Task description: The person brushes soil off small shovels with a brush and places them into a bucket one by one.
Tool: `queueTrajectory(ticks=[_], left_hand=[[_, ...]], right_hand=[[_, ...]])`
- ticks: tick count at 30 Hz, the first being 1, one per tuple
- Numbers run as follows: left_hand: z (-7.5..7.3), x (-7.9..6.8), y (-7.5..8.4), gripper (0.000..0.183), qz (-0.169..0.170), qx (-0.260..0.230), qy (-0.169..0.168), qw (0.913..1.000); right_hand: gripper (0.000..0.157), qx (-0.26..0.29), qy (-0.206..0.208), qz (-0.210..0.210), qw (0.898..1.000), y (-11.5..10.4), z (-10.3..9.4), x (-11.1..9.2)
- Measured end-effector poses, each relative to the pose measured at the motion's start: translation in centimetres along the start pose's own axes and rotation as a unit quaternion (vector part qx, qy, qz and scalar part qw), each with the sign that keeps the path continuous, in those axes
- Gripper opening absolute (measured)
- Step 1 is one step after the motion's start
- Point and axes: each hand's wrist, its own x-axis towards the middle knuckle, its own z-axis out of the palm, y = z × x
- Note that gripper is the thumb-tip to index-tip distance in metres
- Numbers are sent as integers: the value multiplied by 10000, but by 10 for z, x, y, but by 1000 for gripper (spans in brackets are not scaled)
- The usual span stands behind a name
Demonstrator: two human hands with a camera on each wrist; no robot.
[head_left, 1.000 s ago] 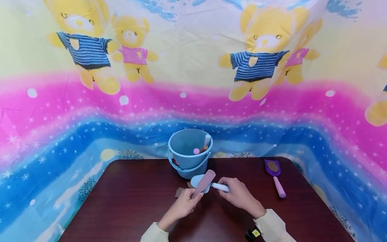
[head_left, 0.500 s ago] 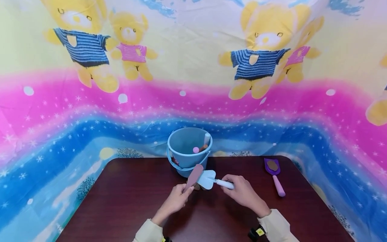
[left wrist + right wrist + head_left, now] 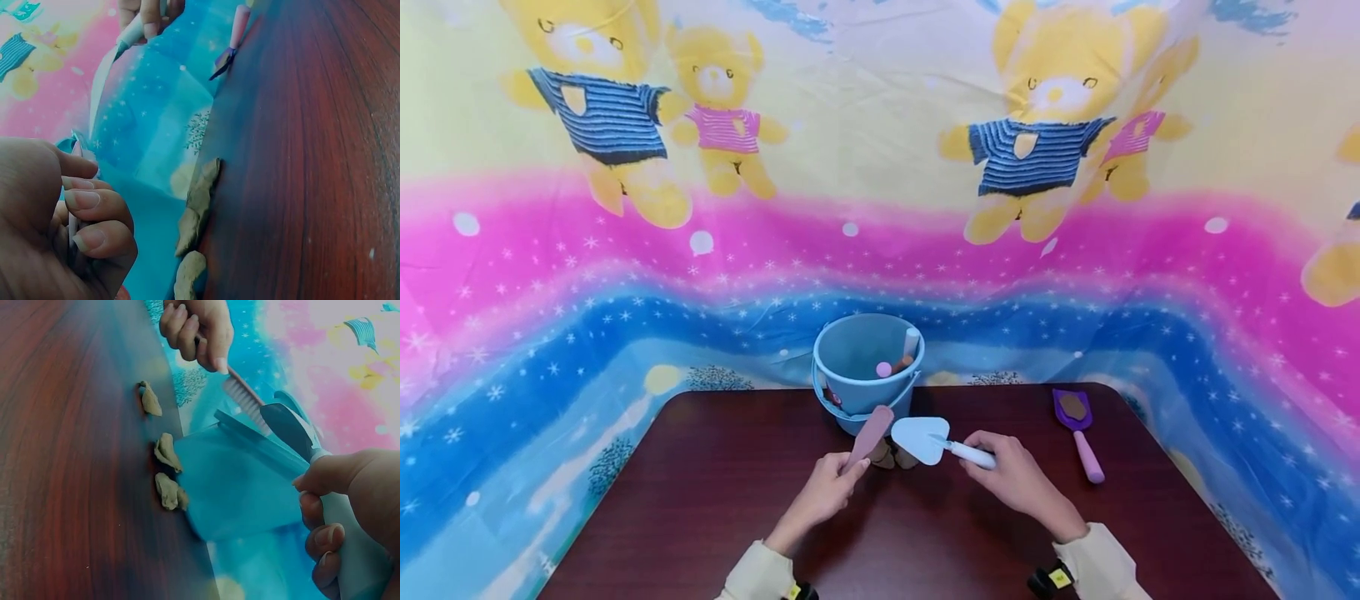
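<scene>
Bucket (image 3: 861,396) of pale blue stands near the far edge of my dark wooden table (image 3: 722,483), its mouth facing up and its handle swung down across its front. Inside, against the right-hand wall, I see a round pink end (image 3: 883,369), a brown stick-like piece (image 3: 904,364) and a whitish handle (image 3: 912,341) leaning upright to the rim; what lies lower is hidden from me. The other vessel is a purple scoop (image 3: 1062,415) with a pink handle, lying at the table's far right, a flat brown piece (image 3: 1072,407) resting in its blade. My left hand (image 3: 824,492) grasps a dusty-pink brush (image 3: 872,432), fingers curled round its handle, its head raised in front of the bucket and its pale bristles showing from my right wrist. My right hand (image 3: 1013,471) grips the white handle of a trowel (image 3: 921,439), thumb and fingers wrapped about it, the light-blue blade held up just beside the brush head; I cannot tell whether the two touch. Below them, brown crumpled pieces (image 3: 881,457) lie on the table at the bucket's foot.
</scene>
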Motion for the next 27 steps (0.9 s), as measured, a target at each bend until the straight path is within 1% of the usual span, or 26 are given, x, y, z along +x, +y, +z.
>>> queueTrajectory(ticks=[3,6,9,13,16,19,23,27], left_hand=[[1,0,2,40,-4,-74,-39,10000],[7,0,5,38,14,-339,-165,9993],[15,-1,8,36,65,-710,-418,9966],[26,-2,13,37,182,-1173,-842,9894],[31,-3,18,34,208,-1370,-1045,9848],[33,-4,20,27,182,-1368,-1076,9846],[32,-4,17,32,70,-1214,-958,9879],[28,-4,11,37,-45,-1093,-800,9908]], right_hand=[[12,-31,-27,0,10000,2,2,0],[13,-91,-51,-73,9999,4,7,0],[14,-131,-83,-160,9998,4,12,1],[14,-130,-123,-184,9997,0,20,4],[15,-114,-107,-160,9998,-4,24,6],[16,-103,-45,-149,9998,-6,26,7],[17,-55,52,-166,9998,-4,25,5],[18,3,96,-260,9996,-1,22,4]])
